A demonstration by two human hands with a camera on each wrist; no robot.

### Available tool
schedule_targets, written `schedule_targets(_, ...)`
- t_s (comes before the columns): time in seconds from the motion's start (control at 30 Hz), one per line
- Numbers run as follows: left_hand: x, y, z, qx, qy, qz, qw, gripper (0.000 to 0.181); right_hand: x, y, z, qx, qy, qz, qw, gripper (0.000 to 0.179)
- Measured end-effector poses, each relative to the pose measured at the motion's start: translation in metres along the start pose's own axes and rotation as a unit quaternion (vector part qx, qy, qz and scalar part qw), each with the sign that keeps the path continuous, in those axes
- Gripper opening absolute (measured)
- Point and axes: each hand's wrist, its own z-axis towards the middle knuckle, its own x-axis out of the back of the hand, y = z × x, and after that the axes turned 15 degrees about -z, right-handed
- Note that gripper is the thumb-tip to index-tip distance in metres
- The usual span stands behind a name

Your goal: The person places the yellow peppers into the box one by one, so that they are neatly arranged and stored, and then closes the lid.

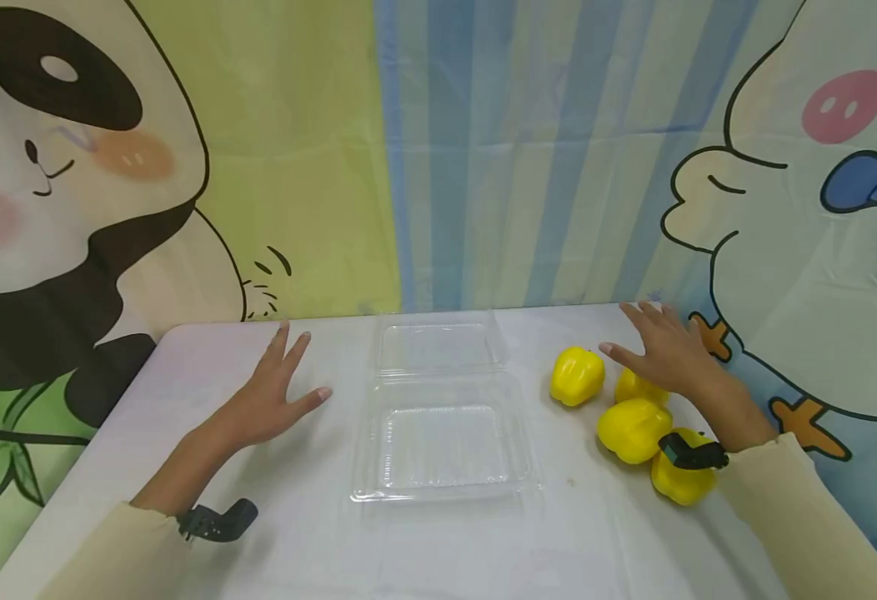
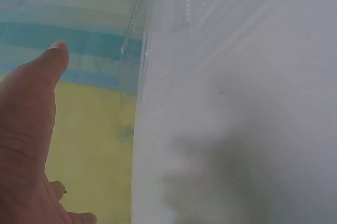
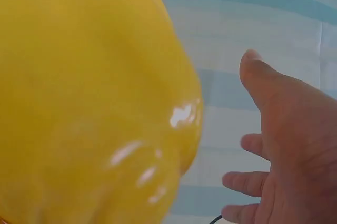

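A clear plastic clamshell box lies opened flat on the table, its lid folded back toward the curtain. To its left hovers my left hand, fingers spread and holding nothing; the left wrist view shows its thumb near the box's edge. On the right are several yellow bell peppers, one standing apart and the others grouped. My right hand is stretched out above the group, partly covering one pepper, with nothing in its grasp. A pepper fills much of the right wrist view.
A white cloth covers the table. Behind it hangs a printed curtain with a panda, stripes and a white bird, meeting the table's far edge. Dark camera straps sit on both wrists.
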Motion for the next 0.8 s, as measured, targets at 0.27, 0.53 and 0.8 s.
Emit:
schedule_targets(0.27,-0.018,0.001,-0.014,0.007,-0.009,-0.069,0.9975,0.094,0.003,-0.01,-0.012,0.045,-0.009,0.07,0.9964,0.073)
schedule_targets(0.53,-0.036,0.002,-0.035,0.007,0.015,-0.111,0.9937,0.087,0.005,-0.016,-0.033,0.064,0.022,0.093,0.9934,0.063)
schedule_targets(0.8,-0.054,0.006,-0.047,-0.02,0.013,-0.164,0.9862,0.08,-0.008,-0.005,-0.063,0.082,0.106,0.117,0.9841,0.048)
